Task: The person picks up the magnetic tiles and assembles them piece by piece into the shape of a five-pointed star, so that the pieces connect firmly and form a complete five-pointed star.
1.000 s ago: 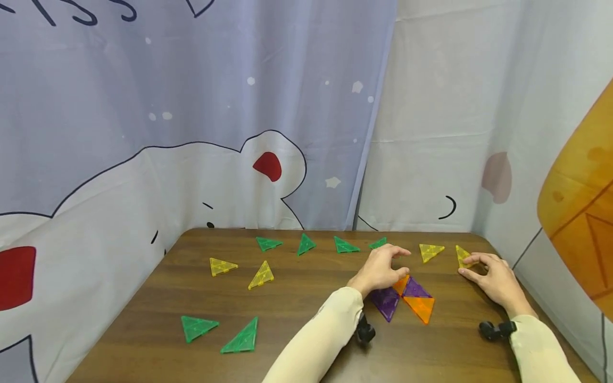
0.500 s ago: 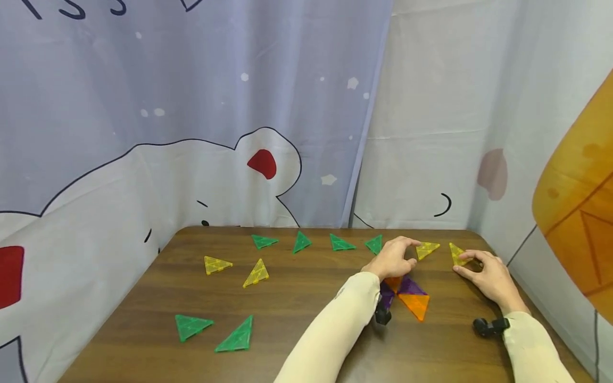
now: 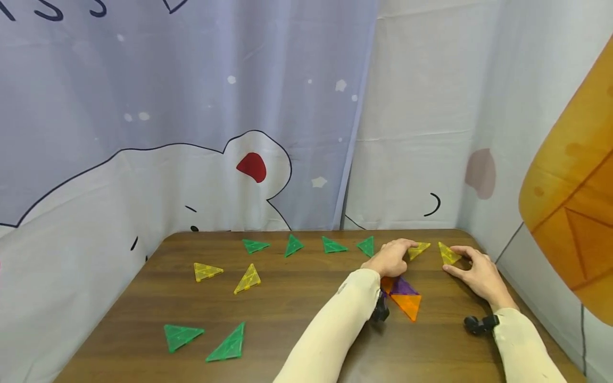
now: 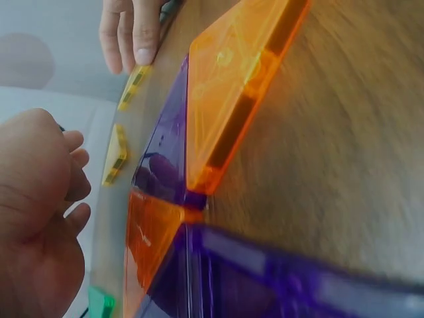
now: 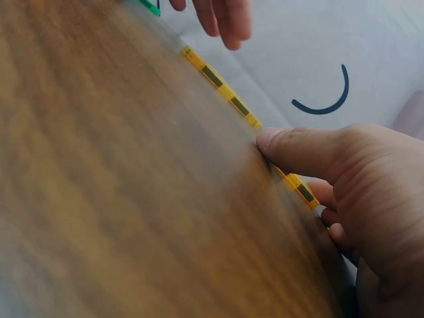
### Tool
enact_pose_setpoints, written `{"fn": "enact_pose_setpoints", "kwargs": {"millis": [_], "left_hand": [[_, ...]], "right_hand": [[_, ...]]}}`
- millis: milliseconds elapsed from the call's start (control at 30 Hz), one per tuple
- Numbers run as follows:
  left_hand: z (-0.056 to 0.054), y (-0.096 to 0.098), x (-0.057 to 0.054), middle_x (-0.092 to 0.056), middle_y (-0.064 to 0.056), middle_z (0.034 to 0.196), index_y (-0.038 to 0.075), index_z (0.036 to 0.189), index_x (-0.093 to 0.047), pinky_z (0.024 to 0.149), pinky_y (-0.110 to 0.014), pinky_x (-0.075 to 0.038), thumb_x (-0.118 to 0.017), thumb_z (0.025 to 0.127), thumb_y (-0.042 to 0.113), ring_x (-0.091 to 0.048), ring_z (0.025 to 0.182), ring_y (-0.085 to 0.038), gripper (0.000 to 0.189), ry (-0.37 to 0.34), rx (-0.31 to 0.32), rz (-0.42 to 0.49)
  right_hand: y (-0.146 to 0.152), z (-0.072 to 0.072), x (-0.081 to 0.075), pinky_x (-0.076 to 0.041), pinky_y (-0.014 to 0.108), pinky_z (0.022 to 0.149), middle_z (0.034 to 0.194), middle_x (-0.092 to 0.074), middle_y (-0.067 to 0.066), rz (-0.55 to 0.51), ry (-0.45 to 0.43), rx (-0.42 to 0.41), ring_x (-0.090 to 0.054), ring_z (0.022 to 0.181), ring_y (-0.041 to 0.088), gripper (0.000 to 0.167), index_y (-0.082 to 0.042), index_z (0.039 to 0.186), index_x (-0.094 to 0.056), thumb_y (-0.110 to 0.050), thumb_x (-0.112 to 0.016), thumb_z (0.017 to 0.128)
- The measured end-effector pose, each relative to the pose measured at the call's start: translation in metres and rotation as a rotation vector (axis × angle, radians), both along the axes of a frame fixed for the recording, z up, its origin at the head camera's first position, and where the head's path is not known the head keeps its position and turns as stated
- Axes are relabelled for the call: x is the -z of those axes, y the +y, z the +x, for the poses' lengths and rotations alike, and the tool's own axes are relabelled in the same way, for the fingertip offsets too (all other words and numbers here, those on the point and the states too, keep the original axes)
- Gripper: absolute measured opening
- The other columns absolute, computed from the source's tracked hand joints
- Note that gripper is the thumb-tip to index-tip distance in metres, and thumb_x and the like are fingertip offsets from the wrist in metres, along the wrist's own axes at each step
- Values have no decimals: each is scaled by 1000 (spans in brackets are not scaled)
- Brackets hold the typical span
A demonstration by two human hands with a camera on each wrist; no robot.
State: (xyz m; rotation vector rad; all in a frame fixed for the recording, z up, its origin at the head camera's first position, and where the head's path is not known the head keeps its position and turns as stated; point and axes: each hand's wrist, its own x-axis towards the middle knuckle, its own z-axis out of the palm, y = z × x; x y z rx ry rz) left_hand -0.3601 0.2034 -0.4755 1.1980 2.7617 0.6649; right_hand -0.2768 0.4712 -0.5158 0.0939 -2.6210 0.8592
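Note:
My right hand (image 3: 480,272) holds a translucent yellow triangular magnetic tile (image 3: 447,254) flat on the table near the far right corner, thumb and fingers at its edges. Just left of it lies another yellow triangular tile (image 3: 419,250). Over that one reaches my left hand (image 3: 390,259), fingers loosely bent; in the right wrist view its fingers (image 5: 228,26) hang apart from the tile. Beneath the left forearm sits a cluster of orange and purple triangles, with an orange tile (image 3: 408,306) and a purple tile (image 3: 403,287) showing. The left arm hides part of the cluster.
Several green triangles, such as a green tile (image 3: 333,245), line the back edge of the wooden table (image 3: 287,308). Two yellow tiles, one being a yellow tile (image 3: 248,279), and two larger green tiles (image 3: 230,344) lie to the left. A printed curtain (image 3: 191,106) hangs behind.
My left hand has moved right, away from the rightmost green tile in the back row and over the nearer yellow tile. My right hand stays at its yellow tile. The head view has shifted slightly.

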Motion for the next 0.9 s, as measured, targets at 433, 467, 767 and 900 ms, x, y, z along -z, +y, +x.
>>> {"fn": "enact_pose_setpoints", "kwargs": {"millis": [433,467,767,900], "left_hand": [[-33,19,30,-55,9,167,21,160,-63,127,-25,-38,-66,98,1,-48,156,-11,65,104,7,-143],[-26,14,23,-58,8,164,21,157,-66,126,-24,-39,-66,100,2,-50,154,-11,60,124,8,-148],[-7,-1,4,-69,7,123,23,122,-86,100,-19,-53,-86,100,34,-65,116,-8,24,136,-98,-10],[-7,1,7,-68,10,118,26,116,-88,101,-18,-53,-90,96,38,-64,115,-6,23,103,-148,31]], "right_hand": [[-6,-3,-4,-39,71,104,148,-63,33,12,-3,-10,-50,130,56,67,1,148,-62,-35,-89,98],[-6,-4,-4,-39,72,104,148,-63,33,11,-4,-10,-50,130,56,67,1,148,-62,-34,-89,98],[-2,-2,-2,-39,71,105,149,-62,33,5,-16,-5,-50,130,55,68,0,149,-62,-36,-88,98],[0,-1,-2,-39,72,106,148,-63,33,2,-18,-4,-50,131,56,68,0,149,-62,-35,-89,98]]}}
